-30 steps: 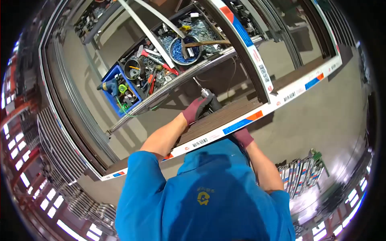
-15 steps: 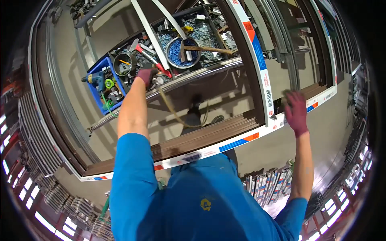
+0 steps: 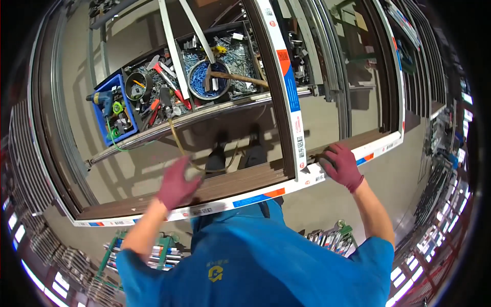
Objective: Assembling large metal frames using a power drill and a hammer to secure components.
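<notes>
A large brown metal frame (image 3: 240, 180), with printed white protective film on its edges, lies across in front of me. My left hand (image 3: 178, 185), in a maroon glove, is over the near rail at left of middle, thumb and fingers apart and holding nothing. My right hand (image 3: 341, 166), gloved alike, is at the near rail just right of the crossbar (image 3: 289, 102). Its fingers are bent at a small dark piece by the joint; what exactly they grip is partly hidden.
Beyond the near rail stands a tray of screws (image 3: 240, 64) with a bowl of blue screws (image 3: 197, 84) and a hammer (image 3: 238, 78). Left of it are a red-handled hatchet-like tool (image 3: 174, 82) and a blue crate (image 3: 134, 115) holding a drill (image 3: 105, 100). A yellowish hose (image 3: 176, 138) hangs below.
My left hand has come back from the tool tray to the near rail, its fingers now spread. My right hand has moved left and bent its fingers at the joint. The view has shifted.
</notes>
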A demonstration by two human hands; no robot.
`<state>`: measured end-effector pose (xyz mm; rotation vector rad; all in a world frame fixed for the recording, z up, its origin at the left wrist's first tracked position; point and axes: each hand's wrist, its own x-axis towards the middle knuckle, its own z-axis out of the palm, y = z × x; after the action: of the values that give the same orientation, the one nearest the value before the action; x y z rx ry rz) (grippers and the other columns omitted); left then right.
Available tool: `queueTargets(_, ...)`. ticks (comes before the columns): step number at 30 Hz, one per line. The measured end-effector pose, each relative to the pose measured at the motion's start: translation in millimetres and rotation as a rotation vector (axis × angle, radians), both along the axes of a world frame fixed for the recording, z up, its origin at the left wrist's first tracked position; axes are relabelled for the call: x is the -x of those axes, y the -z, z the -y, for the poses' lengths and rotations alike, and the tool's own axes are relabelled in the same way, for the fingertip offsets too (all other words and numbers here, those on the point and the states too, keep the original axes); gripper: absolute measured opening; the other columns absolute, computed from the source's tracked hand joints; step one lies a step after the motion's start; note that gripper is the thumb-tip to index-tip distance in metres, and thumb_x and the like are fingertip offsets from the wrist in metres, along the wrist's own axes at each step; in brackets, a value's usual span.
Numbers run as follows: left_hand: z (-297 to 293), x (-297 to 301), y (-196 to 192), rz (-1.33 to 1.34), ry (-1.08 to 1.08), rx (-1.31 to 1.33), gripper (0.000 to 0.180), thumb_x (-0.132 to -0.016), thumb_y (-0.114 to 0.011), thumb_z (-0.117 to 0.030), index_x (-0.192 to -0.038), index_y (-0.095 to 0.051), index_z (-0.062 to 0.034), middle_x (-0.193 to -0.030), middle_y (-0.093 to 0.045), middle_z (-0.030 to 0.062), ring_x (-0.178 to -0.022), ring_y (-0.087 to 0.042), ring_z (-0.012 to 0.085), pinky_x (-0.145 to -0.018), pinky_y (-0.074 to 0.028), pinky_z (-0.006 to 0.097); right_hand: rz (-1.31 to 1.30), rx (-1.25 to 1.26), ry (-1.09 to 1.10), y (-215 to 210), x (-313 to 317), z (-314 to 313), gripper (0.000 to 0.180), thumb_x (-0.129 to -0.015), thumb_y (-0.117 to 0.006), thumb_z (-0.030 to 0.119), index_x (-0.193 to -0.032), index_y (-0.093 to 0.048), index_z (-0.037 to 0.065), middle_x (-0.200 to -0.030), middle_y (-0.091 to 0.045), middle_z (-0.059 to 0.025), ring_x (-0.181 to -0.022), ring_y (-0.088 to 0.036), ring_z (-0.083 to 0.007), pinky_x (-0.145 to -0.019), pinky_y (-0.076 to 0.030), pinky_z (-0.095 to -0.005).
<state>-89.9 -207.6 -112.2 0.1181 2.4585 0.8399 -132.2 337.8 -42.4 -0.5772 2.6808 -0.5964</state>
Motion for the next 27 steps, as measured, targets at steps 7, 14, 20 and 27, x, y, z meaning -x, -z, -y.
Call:
queueTargets(7,-80,-55,-48,-0.226,-0.189,0.169,0.04,-0.089,-0.079,-0.021,-0.123,-0.07,-0.003,-0.105,-0.075,0.0163,-0.098,-0.07,0.0407,-0.085,-0.055,0.049,0.349,-0.135,-0.075,8,29,-19,0.035,-0.096,-0.065,0.031,-0.076,-0.069,0.003,-0.078,-0.067,-0.0214,-0.077,-0.066,-0.0443,-0.07,-0.052,-0.0553)
queueTargets(14,-70,-74,-37,-0.317,-0.204,0.218,0.041,-0.076,-0.083,-0.016,-0.115,-0.073,-0.0086,-0.101,-0.073,0.0166,-0.093,-0.069,0.0418,-0.081,-0.056,0.051,-0.03,-0.028,0.028,5,72,-24,0.025,-0.094,-0.065,0.021,-0.077,-0.067,0.003,-0.078,-0.065,-0.0198,-0.076,-0.066,-0.0406,-0.07,-0.052,-0.0518)
queueTargets(20,-78,-57,-47,-0.38,-0.208,0.141,0.026,-0.083,-0.077,-0.011,-0.109,-0.074,-0.0084,-0.095,-0.074,0.0145,-0.085,-0.069,0.0408,-0.074,-0.056,0.048,-0.034,-0.065,0.536,97,308,-27,0.056,-0.112,-0.044,0.046,-0.107,-0.072,-0.001,-0.098,-0.068,-0.032,-0.098,-0.066,-0.0505,-0.083,-0.05,-0.0565)
queueTargets(27,-78,-50,-49,-0.318,-0.263,0.131,0.026,-0.084,-0.078,-0.018,-0.107,-0.073,-0.007,-0.083,-0.067,0.0161,-0.074,-0.065,0.0419,-0.065,-0.051,0.05,0.962,1.049,0.956,373,391,92,0.044,-0.107,-0.058,0.051,-0.118,-0.076,0.012,-0.096,-0.077,-0.0066,-0.084,-0.074,-0.0219,-0.074,-0.059,-0.0438)
